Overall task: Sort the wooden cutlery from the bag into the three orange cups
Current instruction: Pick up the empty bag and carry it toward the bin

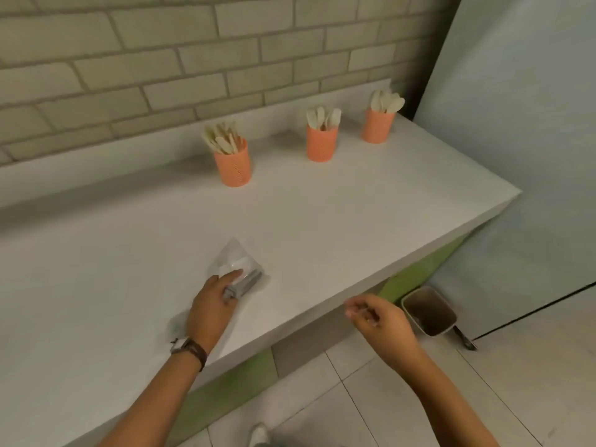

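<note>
1. A pale brick wall (161, 59) runs behind the long white table (322, 221), whose right corner juts out over the light tiled floor (387, 398).
2. A brown rectangular bin (430, 312) stands on the floor just beside that corner.
3. Three orange textured cups stand upright in a row near the wall, well apart from one another: the left cup (233, 169), the middle cup (322, 145) and the right cup (378, 127). Each holds a bunch of pale wooden cutlery (222, 140) whose ends rise above the rim.
4. The clear plastic bag (237, 256) lies crumpled on the table near its front edge, well apart from the cups.
5. The left hand (209, 312) rests on the near end of the bag. One finger is stretched over the plastic, and the others seem curled round a grey fold of it. A dark wristband (190, 348) sits on that wrist.
6. The right hand (377, 317) hovers just off the front edge of the table, apart from the left hand and the bag. Its fingers are bent and blurred, so I cannot tell whether it pinches anything.
</note>
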Available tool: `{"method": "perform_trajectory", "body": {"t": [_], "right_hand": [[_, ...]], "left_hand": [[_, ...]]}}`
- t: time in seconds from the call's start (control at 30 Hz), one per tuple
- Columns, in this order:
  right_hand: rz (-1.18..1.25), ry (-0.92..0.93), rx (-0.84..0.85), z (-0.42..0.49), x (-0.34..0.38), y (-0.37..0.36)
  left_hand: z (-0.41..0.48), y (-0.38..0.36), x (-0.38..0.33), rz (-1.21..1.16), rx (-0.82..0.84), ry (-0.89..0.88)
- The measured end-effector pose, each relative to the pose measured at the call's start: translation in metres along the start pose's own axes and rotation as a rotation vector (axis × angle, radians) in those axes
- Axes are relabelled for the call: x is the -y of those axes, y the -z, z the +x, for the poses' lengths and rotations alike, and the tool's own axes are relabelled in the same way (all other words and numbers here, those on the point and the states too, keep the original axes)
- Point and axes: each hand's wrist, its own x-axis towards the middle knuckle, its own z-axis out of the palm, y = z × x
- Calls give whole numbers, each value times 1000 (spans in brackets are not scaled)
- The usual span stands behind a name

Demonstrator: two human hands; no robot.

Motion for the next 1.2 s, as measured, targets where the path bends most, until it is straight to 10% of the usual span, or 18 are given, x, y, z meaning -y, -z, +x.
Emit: {"method": "perform_trajectory", "body": {"t": [0.53, 1.2], "right_hand": [[-137, -237, -80, -97, -242, 268], [-211, -311, 24, 140, -587, 314]], "left_hand": [[-110, -314, -282, -370, 404, 212], [102, -839, -198, 444, 579, 52]]}}
